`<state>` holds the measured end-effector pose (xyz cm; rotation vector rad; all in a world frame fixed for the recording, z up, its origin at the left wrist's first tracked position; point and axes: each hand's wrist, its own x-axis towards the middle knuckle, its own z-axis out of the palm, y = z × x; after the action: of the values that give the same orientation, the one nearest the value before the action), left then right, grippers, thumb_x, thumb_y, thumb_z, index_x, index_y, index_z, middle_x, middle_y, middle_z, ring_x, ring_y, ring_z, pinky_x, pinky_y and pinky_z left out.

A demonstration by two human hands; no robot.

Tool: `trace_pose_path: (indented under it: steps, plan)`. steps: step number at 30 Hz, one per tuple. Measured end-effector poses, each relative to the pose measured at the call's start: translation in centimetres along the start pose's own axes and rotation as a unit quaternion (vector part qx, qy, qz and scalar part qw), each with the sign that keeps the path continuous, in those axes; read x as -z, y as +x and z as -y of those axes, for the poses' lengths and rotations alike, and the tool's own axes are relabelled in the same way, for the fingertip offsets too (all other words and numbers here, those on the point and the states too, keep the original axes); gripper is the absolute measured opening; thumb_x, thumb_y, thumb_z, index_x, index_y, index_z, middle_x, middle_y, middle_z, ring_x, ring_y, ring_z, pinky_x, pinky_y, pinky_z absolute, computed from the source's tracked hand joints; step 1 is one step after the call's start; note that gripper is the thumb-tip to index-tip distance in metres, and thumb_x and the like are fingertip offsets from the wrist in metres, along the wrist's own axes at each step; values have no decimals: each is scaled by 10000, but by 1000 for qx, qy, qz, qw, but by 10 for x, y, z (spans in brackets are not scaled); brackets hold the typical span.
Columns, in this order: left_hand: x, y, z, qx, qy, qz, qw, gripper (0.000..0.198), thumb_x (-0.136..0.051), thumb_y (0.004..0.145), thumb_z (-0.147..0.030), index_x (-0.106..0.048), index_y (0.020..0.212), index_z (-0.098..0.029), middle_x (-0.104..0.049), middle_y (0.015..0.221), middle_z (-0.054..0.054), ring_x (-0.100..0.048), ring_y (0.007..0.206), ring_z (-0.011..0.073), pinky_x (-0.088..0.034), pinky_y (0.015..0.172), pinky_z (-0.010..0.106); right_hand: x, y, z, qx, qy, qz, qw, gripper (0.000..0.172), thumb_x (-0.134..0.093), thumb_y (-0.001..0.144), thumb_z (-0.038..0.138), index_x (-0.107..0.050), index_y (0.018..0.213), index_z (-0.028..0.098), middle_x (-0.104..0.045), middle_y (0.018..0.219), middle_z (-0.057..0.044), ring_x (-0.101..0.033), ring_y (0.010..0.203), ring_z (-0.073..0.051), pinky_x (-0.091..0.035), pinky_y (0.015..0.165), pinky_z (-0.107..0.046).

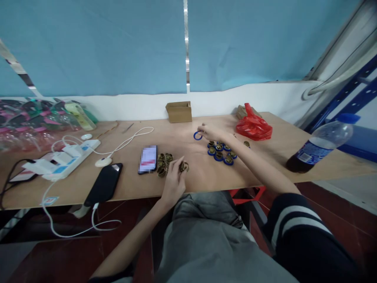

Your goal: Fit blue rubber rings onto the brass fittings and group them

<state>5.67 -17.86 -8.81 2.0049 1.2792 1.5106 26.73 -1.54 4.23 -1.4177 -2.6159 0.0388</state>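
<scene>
Plywood bench point(203, 179), blue sheeting point(118, 47) behind: left hand point(173, 184) pinching a brass fitting point(184, 167) near the edge, right hand point(211, 131) at its 1 o'clock pinching a blue ring point(197, 136). Best to seat ring square on fitting, pressing evenly all round.

Reading nothing legible: bottle label point(308, 154) far right coming out too small, phone screen point(148, 158) mid-table blurring out, sticker point(48, 201) on near-left cable showing only unreadable red marks.

Phone screen point(148, 158) is blurred, brass piece point(184, 167) in the left hand point(173, 182) too small to read, packets point(17, 127) cut by the edge.
</scene>
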Motion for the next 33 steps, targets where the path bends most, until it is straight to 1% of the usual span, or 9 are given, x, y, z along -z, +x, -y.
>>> trace_pose_path:
  steps: [3, 4, 6, 9, 12, 18, 24, 29, 33]
  plan:
    - [-7, -20, -8, 47, -124, 33, 991, 358, -508, 947, -170, -563, 1297, -217, -565, 1276, 119, -621, 1221, 217, -523, 1069, 401, -10, -59, 25, 45, 77, -17, 996, 237, -466, 1042, 297, -650, 1013, 151, -716, 965, -92, -658, 844, -175, -465, 771, -264]
    - [-9, -25, -11, 59, -159, 36, 985, 339, -517, 945, -186, -561, 1281, -207, -575, 1287, 123, -618, 1240, 219, -512, 1087, 402, -17, -81, 35, 56, 204, -28, 977, 278, -453, 1047, 344, -635, 964, 151, -699, 844, -65, -654, 755, -168, -478, 726, -268]
    - [-10, -35, -20, 83, -210, 52, 973, 334, -539, 942, -218, -541, 1274, -193, -602, 1317, 134, -610, 1274, 225, -480, 1127, 411, -36, -122, 56, 55, 441, -25, 896, 348, -472, 1022, 491, -611, 935, 184, -660, 737, -17, -652, 667, -167, -507, 674, -282]
    - [-6, -47, -38, 119, -256, 91, 955, 316, -588, 930, -249, -544, 1236, -188, -659, 1277, 126, -651, 1225, 229, -498, 1105, 403, -66, -174, 88, -27, 613, -77, 786, 384, -635, 905, 599, -608, 996, 227, -624, 685, 28, -618, 568, -150, -497, 591, -276]
    - [1, -58, -56, 155, -272, 129, 941, 307, -661, 893, -257, -588, 1183, -186, -700, 1209, 110, -699, 1134, 240, -560, 1008, 377, -86, -206, 112, -63, 657, -85, 746, 392, -654, 891, 605, -616, 1024, 239, -585, 630, 48, -568, 505, -134, -483, 568, -280]
    - [7, -76, -76, 216, -290, 155, 919, 435, -764, 810, -239, -630, 1220, -181, -721, 1217, 109, -734, 1056, 260, -592, 951, 387, -95, -228, 134, -69, 643, -140, 750, 318, -684, 894, 531, -589, 1007, 250, -513, 631, 67, -497, 498, -113, -431, 518, -254]
    - [23, -79, -89, 227, -362, 229, 874, 569, -771, 806, -230, -594, 1342, -162, -697, 1320, 155, -682, 1206, 290, -495, 1105, 463, -98, -240, 143, -55, 573, -226, 786, 246, -673, 922, 448, -587, 1025, 241, -495, 665, 61, -479, 570, -121, -423, 581, -264]
    - [33, -84, -99, 232, -367, 217, 874, 463, -720, 876, -293, -636, 1317, -180, -679, 1368, 140, -611, 1315, 302, -468, 1136, 464, -94, -254, 147, -39, 526, -213, 823, 254, -610, 960, 474, -571, 1076, 251, -489, 635, 64, -474, 546, -132, -407, 566, -272]
    - [33, -91, -103, 212, -370, 213, 879, 455, -708, 892, -318, -626, 1320, -188, -677, 1370, 140, -625, 1300, 300, -490, 1117, 469, -96, -261, 147, -42, 488, -189, 851, 271, -526, 1005, 497, -548, 1162, 276, -430, 576, 79, -420, 489, -140, -351, 503, -267]
